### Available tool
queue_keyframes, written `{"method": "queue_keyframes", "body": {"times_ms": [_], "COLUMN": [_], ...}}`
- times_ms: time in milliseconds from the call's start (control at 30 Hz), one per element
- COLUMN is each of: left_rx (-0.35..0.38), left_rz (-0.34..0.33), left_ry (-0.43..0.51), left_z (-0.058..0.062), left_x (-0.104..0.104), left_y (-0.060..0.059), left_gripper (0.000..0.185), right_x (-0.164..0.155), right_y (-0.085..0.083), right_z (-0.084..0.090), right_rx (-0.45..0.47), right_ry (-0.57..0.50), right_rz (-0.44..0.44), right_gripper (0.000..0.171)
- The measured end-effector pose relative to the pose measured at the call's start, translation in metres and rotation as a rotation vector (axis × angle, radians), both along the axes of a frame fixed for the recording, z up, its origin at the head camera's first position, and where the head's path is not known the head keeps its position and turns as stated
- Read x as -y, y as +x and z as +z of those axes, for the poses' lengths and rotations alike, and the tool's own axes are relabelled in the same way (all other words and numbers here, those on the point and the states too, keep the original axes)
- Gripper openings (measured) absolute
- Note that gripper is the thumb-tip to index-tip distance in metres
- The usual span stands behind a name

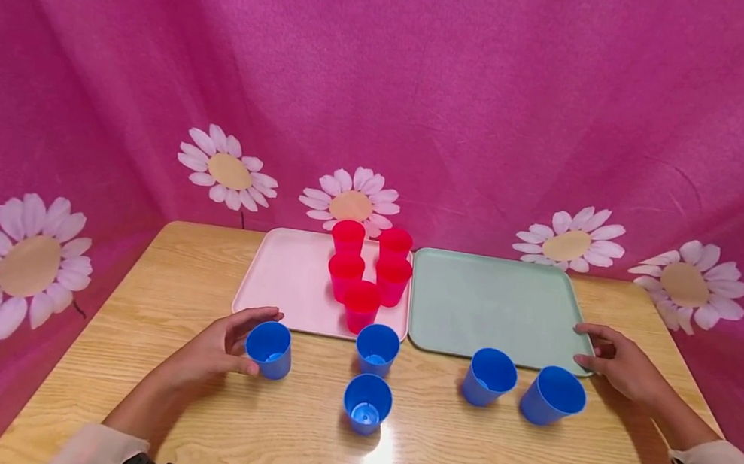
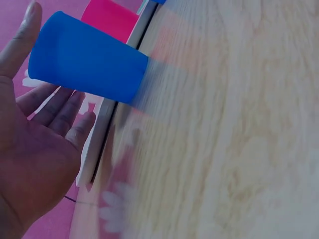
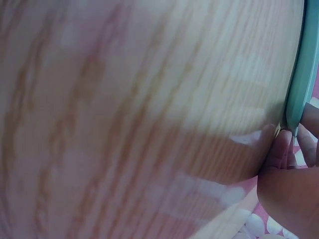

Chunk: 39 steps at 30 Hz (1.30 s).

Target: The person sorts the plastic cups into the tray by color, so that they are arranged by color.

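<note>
My left hand (image 1: pixel 220 348) is around the left side of an upright blue cup (image 1: pixel 269 350), its thumb in front and its fingers behind. In the left wrist view the fingers are spread and loosely extended beside the blue cup (image 2: pixel 89 57), not closed round it. My right hand (image 1: pixel 623 364) holds the near right corner of the green tray (image 1: pixel 493 305), thumb and forefinger at the rim. Seen from the right wrist, fingertips (image 3: pixel 282 142) are low against the corner of the green tray (image 3: pixel 301 74), close to the tabletop.
A pink tray (image 1: pixel 286 276) carries several upright red cups (image 1: pixel 360 306) on its right side. In front stand two blue cups (image 1: pixel 367 405) near the middle, and two more blue cups (image 1: pixel 552 396) before the green tray. A flowered pink cloth (image 1: pixel 386 97) hangs behind the wooden table (image 1: pixel 443 459).
</note>
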<state>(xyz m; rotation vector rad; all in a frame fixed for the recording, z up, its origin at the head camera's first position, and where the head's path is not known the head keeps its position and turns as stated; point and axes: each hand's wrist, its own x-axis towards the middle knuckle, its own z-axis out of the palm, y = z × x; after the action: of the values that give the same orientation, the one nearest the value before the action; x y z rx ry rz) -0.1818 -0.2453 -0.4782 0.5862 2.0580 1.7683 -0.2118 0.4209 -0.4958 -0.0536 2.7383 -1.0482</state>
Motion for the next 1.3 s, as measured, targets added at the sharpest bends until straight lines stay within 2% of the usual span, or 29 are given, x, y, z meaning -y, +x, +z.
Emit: {"method": "queue_keyframes", "body": {"times_ms": [300, 500, 633, 767, 867, 1033, 1300], "left_rx": [0.026, 0.029, 0.023, -0.007, -0.018, -0.037, -0.115], "left_rz": [0.048, 0.090, 0.096, 0.092, 0.090, 0.088, 0.030], "left_ry": [-0.075, -0.094, -0.120, -0.187, -0.203, -0.210, -0.225], "left_z": [-0.002, 0.001, 0.005, 0.016, 0.027, 0.047, 0.082], "left_x": [-0.007, -0.009, -0.010, -0.014, -0.019, -0.032, -0.057], "left_y": [0.002, 0.004, 0.004, 0.001, -0.005, -0.018, -0.042], "left_gripper": [0.076, 0.070, 0.069, 0.068, 0.068, 0.071, 0.071], "right_x": [-0.001, 0.000, 0.000, 0.000, -0.001, -0.001, -0.001], "right_y": [0.000, 0.001, 0.001, 0.000, 0.001, 0.000, 0.000], "right_z": [-0.001, -0.001, -0.002, -0.002, -0.002, -0.002, -0.001], "right_rx": [0.003, 0.006, 0.003, 0.004, 0.000, -0.009, 0.000], "right_ry": [-0.002, -0.019, -0.026, -0.026, -0.024, -0.004, -0.011], "right_rz": [0.001, 0.001, 0.002, -0.001, 0.000, 0.000, -0.002], "right_gripper": [0.064, 0.065, 0.065, 0.065, 0.065, 0.064, 0.064]}}
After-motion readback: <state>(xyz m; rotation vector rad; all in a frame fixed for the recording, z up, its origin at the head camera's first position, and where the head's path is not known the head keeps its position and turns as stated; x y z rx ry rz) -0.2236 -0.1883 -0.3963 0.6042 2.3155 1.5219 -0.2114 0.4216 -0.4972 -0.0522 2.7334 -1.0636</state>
